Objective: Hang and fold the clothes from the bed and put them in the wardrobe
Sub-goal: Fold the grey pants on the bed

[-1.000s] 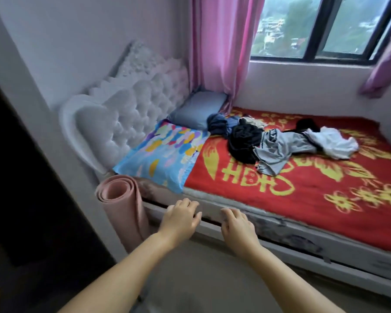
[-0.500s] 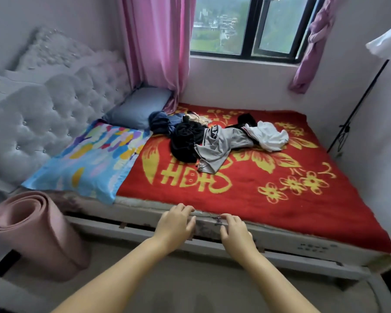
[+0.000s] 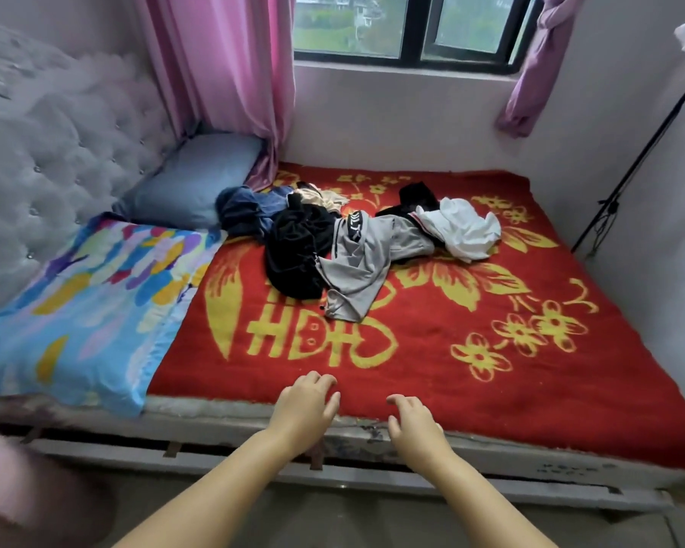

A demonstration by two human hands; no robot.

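Obscured and cut-off items

Pink roll (image 3: 12,480) at 8 o'clock is blurred, cropped; beige garment (image 3: 325,196) is largely covered.

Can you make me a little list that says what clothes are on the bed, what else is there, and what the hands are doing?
bed cover: red blanket with yellow flowers
clothes pile: black garment, grey garment, white garment, dark blue garment
pillows: blue-grey pillow, colourful pillow
left hand: holding nothing, over the near bed edge
right hand: holding nothing, over the near bed edge
wardrobe: not in view
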